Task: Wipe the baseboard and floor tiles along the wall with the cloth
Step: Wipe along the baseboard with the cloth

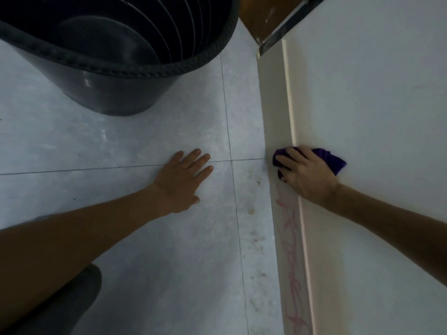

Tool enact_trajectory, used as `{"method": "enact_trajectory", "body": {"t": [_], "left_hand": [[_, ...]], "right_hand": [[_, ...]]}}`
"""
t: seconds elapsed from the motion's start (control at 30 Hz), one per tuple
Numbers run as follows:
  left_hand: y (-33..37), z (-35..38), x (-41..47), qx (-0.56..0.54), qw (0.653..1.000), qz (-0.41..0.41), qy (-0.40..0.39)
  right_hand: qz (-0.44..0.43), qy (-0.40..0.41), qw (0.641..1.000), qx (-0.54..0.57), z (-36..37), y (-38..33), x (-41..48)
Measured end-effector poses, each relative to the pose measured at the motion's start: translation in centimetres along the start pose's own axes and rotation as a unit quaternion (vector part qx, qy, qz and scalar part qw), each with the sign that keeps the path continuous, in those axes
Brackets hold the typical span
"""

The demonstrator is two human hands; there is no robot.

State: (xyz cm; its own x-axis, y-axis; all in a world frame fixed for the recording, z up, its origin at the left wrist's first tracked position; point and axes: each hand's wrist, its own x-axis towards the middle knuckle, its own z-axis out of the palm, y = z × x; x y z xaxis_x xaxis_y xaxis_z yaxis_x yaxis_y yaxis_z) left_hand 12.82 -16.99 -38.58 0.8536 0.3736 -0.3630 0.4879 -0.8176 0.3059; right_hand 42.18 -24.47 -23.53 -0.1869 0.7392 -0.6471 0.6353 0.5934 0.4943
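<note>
Looking down, I have the pale wall [375, 93] filling the right side and the grey floor tiles [96, 146] spreading over the left, their thin grout lines crossing just ahead of my left grip. A big black bin [116, 93] stands on the tiles at the far left, well apart from the wall, with a strip of floor between them. The cream baseboard [274, 105] runs along the foot of the wall toward me from a brown door edge [256, 18] in the far corner. A dark rounded shape [77, 298] sits under my left forearm; I cannot tell what it is. My left grip [183, 182] lies flat on a tile, fingers straight and spread, holding nothing. My right grip [307, 175] is curled round the purple cloth [331, 159] and presses it to the baseboard's top edge, where it meets the wall; cloth bunches out on both sides of my fingers. Nearer me, red scribbles [290, 238] mark the baseboard, and small brownish specks [254, 209] dot the tile beside it.
</note>
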Motion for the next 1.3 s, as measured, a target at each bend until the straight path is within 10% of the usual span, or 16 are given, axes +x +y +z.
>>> {"method": "enact_trajectory", "body": {"t": [0.27, 0.53, 0.73, 1.07, 1.3], "left_hand": [[-0.2, -0.2, -0.2, -0.005, 1.000, 0.000, -0.001], [-1.1, -0.3, 0.0, 0.009, 1.000, -0.002, -0.003], [-0.8, -0.8, -0.1, -0.006, 1.000, 0.000, 0.003], [-1.1, 0.1, 0.1, 0.019, 1.000, -0.007, -0.018], [-0.9, -1.1, -0.1, 0.013, 1.000, -0.012, -0.017]], "right_hand": [[0.128, 0.059, 0.990, -0.029, -1.9, 4.1, 9.1], [-0.039, -0.041, 0.997, 0.057, 1.7, -5.2, -2.5], [0.085, 0.096, 0.992, -0.003, -0.8, 1.0, 2.4], [0.024, -0.041, 0.995, 0.089, 3.6, -10.9, -5.6], [0.131, 0.073, 0.988, 0.031, 0.3, -1.7, 0.8]]}}
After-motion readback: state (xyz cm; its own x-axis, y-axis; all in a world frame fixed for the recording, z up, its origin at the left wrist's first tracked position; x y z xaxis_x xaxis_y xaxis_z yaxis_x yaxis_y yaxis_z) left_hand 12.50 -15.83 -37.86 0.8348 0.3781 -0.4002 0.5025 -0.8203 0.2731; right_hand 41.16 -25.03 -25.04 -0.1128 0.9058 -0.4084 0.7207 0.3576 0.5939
